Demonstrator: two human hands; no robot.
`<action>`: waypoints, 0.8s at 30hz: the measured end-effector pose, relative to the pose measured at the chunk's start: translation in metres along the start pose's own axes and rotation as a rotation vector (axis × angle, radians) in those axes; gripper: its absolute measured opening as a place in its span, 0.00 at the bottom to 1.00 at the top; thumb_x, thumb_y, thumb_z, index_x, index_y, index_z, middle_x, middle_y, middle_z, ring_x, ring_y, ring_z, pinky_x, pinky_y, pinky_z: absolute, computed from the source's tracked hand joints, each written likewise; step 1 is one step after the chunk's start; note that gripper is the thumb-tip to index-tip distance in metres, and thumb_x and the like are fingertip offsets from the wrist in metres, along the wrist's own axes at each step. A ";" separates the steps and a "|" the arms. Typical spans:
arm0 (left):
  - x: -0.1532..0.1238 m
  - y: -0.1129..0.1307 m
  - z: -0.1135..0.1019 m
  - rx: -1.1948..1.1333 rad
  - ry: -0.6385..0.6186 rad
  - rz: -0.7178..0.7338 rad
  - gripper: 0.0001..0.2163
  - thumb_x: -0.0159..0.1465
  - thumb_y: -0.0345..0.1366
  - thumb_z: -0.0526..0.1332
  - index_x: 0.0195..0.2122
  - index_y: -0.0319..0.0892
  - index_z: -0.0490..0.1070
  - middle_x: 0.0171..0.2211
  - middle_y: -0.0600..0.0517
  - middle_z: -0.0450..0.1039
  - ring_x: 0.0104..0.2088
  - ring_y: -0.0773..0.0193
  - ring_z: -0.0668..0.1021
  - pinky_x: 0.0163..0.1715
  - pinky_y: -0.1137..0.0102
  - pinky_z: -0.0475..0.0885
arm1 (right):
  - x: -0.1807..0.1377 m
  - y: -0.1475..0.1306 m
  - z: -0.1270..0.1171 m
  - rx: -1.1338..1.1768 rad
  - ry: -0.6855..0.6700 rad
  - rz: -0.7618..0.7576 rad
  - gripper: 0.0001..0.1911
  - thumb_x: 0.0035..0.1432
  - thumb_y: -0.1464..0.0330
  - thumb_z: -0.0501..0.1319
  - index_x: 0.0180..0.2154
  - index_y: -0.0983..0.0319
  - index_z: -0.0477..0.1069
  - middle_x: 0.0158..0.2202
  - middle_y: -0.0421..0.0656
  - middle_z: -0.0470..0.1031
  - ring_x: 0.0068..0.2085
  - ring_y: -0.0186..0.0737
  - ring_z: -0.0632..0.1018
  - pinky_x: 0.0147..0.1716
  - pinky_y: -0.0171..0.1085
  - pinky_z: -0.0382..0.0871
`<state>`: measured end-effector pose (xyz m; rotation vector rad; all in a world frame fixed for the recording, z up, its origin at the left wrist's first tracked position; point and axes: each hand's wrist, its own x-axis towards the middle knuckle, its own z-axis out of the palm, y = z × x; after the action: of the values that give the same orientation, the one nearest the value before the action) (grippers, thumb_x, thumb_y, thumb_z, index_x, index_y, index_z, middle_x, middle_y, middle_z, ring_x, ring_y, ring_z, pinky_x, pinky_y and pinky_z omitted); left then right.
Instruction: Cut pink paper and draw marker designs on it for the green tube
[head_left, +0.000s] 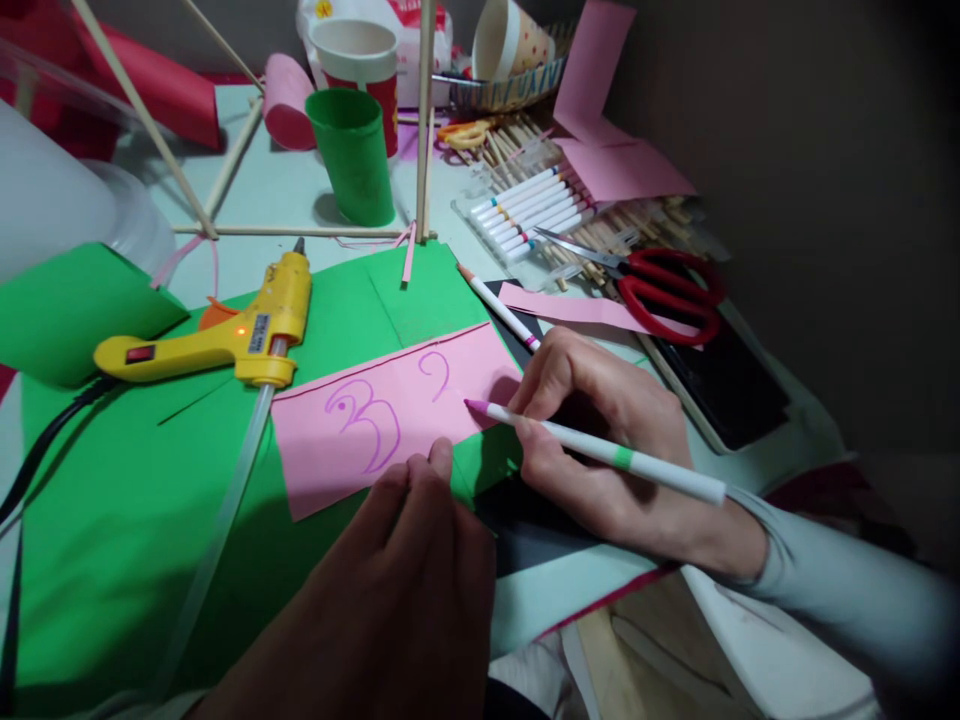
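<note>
A strip of pink paper (345, 470) lies on green paper sheets (112, 530), with purple curved marks drawn on it and a dark line along its top edge. My right hand (600, 430) is closed around a white felt-tip pen (585, 440) with a purple tip and a green band. The tip is at the paper, just right of a hook-shaped mark. At the lower edge of the strip, my left hand (420, 560) is closed, its fingers bunched together on the paper edge. A yellow glue gun (247, 335) rests left of the strip, its small light glowing.
Red-handled scissors (667, 290) and a phone (720, 390) lie right of my right hand. Behind are a pencil (495, 303), white markers (532, 210), a green cup (351, 160), a paper cup (356, 55) and a wooden stick frame (300, 231). A black cord (52, 445) runs left.
</note>
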<state>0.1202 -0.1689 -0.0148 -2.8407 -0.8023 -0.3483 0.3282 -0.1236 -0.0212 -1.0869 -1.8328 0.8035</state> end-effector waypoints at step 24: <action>0.006 -0.006 -0.006 -0.095 -0.044 -0.018 0.10 0.64 0.23 0.52 0.35 0.40 0.73 0.32 0.46 0.76 0.39 0.52 0.72 0.46 0.62 0.68 | 0.016 0.004 0.004 0.219 0.106 0.051 0.08 0.62 0.70 0.68 0.32 0.59 0.70 0.32 0.41 0.77 0.33 0.38 0.77 0.29 0.38 0.71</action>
<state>0.1206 -0.1625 -0.0071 -2.9402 -0.8420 -0.3357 0.3220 -0.1077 -0.0209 -1.0181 -1.5942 0.9346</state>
